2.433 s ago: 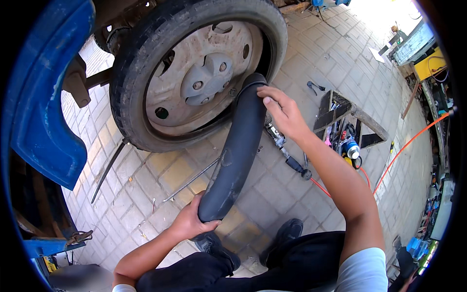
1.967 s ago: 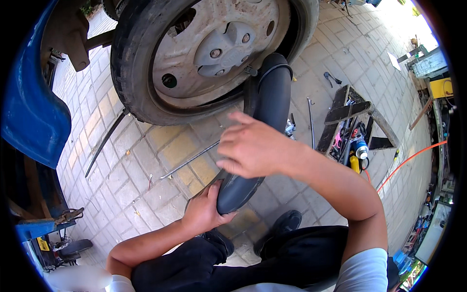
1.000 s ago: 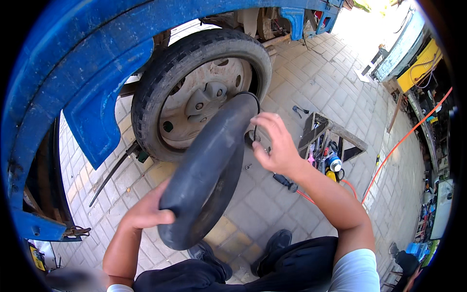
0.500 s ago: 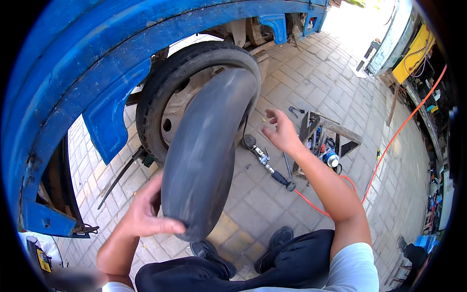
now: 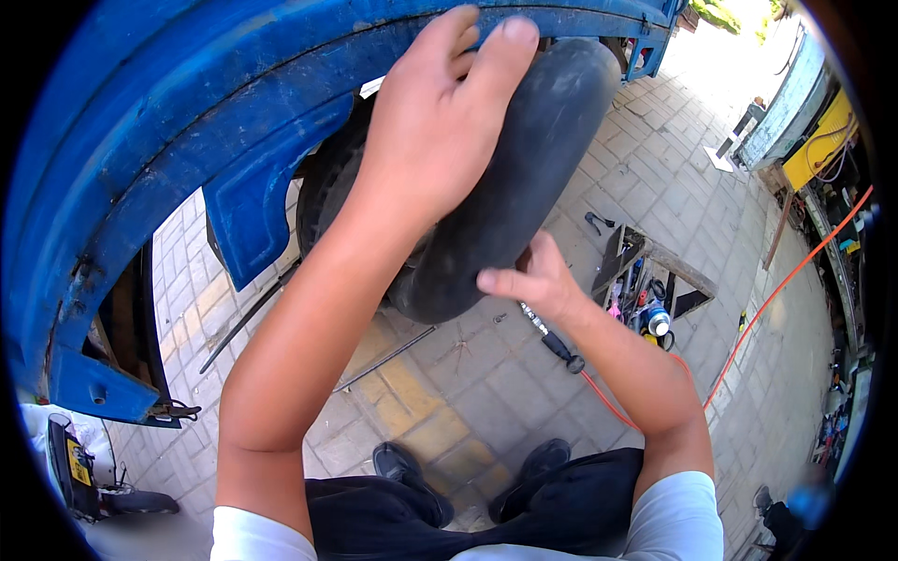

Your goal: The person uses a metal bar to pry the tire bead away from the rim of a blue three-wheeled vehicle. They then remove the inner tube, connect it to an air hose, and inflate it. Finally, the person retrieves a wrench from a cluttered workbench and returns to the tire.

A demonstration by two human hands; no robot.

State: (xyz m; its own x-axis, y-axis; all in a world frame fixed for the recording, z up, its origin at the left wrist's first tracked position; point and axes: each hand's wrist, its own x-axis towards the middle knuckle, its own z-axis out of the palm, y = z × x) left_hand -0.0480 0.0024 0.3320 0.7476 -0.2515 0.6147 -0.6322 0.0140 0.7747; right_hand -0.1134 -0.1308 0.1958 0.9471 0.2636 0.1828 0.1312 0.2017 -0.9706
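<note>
A smooth black inner tube point(image 5: 538, 150) stands tilted in front of the wheel under the blue vehicle body. My right hand point(image 5: 540, 280) grips its lower right edge, thumb on the near face and fingers behind. My left hand point(image 5: 435, 122) is raised over the tube's upper left side, thumb and fingers apart; whether the palm touches the rubber is hard to tell. Behind my left forearm and the tube, the wheel's tire point(image 5: 329, 178) is mostly hidden. A hand tool with a black handle point(image 5: 558, 348), joined to an orange hose, lies on the paving below my right hand.
Blue vehicle bodywork point(image 5: 168, 122) arches over the wheel. A frame-sided tool tray point(image 5: 669, 257) holds tools and a blue can point(image 5: 659, 321). The orange hose point(image 5: 776, 290) crosses the paving at right. A thin metal bar point(image 5: 383, 359) lies near the wheel; shelves line the right side.
The inner tube has moved up and to the right. My left hand has gone from its bottom end to its upper left side. My right hand has closed on its lower edge.
</note>
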